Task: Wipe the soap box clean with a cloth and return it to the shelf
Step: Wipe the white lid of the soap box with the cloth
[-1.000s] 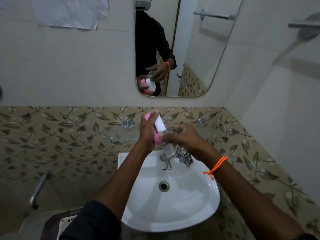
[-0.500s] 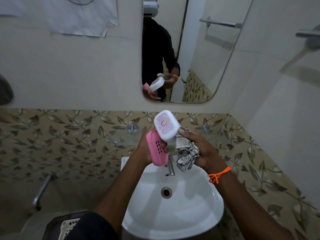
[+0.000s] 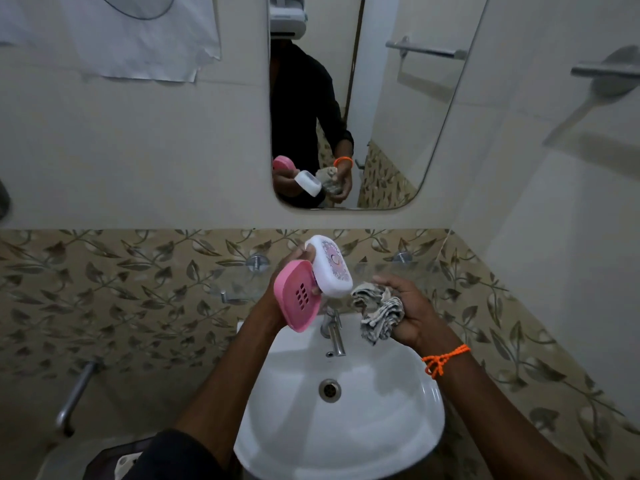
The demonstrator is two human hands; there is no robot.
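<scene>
My left hand (image 3: 294, 268) holds the soap box above the sink: its pink slotted base (image 3: 297, 299) tilts toward me, and its white lid (image 3: 329, 266) with a round printed pattern stands beside it, both gripped together. To the right, my right hand (image 3: 407, 311) is closed around a crumpled grey striped cloth (image 3: 377, 311). The cloth hangs a short gap away from the lid and does not touch it. A glass shelf (image 3: 381, 268) on chrome mounts runs along the wall just behind my hands.
A white basin (image 3: 398, 427) with a chrome tap (image 3: 334, 332) lies below my hands. A mirror (image 3: 398, 116) above reflects the scene. A towel rail (image 3: 606, 69) sticks out at the right, a pipe (image 3: 74, 398) at the lower left.
The box has come open: the white lid swung up away from the pink base and passed into my left hand. My right hand drew back to the right with the cloth.
</scene>
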